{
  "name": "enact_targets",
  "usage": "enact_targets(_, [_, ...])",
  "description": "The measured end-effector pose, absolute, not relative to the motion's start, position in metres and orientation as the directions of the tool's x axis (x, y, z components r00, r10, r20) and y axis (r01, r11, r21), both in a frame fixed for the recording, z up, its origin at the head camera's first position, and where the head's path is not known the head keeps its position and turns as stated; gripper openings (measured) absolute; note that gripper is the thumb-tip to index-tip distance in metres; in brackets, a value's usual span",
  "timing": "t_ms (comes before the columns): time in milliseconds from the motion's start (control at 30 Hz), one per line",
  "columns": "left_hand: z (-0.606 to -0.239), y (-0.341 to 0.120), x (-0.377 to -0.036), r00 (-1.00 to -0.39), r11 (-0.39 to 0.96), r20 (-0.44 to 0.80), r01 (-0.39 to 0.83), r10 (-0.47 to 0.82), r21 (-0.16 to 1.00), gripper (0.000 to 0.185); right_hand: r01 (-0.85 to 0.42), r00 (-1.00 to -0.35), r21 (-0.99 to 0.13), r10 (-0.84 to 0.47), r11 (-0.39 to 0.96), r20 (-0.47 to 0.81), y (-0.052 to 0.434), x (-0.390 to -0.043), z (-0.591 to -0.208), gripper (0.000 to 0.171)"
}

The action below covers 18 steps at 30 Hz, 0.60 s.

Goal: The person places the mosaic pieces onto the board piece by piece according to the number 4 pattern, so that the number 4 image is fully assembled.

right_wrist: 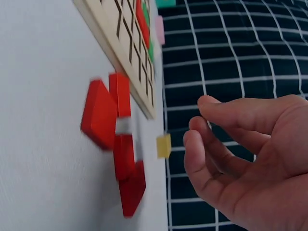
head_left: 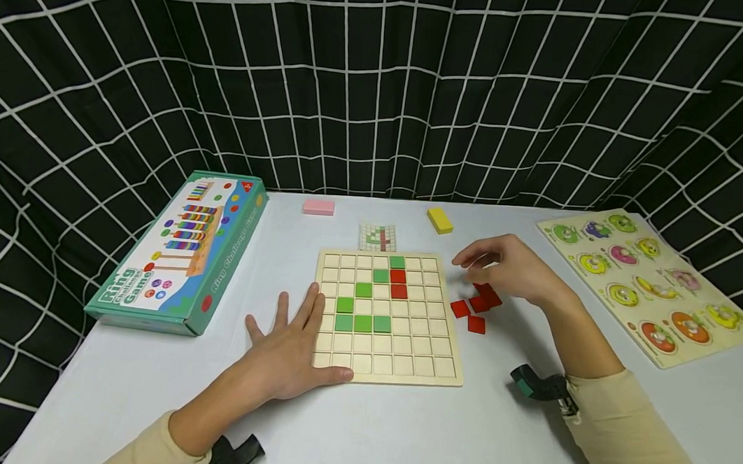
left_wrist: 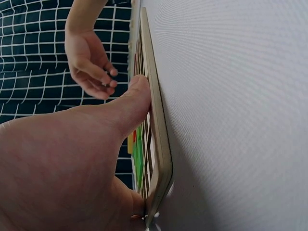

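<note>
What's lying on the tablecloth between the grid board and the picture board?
Loose red tiles, all nearer the grid board than the picture board, as the head view shows.

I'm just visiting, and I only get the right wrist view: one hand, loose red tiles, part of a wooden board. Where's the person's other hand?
Observer: The left hand is spread at the near-left corner of the board, thumb resting on it.
Operator: Is there anything just past the board's far edge?
Observer: A small card with a green and red grid pattern.
Operator: And off to the right?
Observer: A panel covered in fruit pictures.
</note>
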<state>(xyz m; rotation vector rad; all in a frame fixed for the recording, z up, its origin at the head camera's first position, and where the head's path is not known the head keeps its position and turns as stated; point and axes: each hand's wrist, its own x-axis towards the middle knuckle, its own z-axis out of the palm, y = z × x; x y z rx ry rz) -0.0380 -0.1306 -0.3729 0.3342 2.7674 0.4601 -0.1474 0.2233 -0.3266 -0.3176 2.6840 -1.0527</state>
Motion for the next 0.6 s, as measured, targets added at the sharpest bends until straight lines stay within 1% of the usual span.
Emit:
enact_targets(300, [-0.373, -0.131, -0.038, -0.921, 0.923, -0.272, 0.178, 0.278, 0.341, 0.126, -0.092, -0.936, -0.706, -0.303, 0.702, -0.178, 0.245, -0.155, -0.334, 0.025])
enact_targets(600, [-0.372, -0.131, -0.038, -0.921, 0.925, -0.274, 0.177, 0.276, 0.337, 0.127, -0.057, -0.930, -0.689, -0.290, 0.722, -0.227, 0.255, -0.160, -0.342, 0.028])
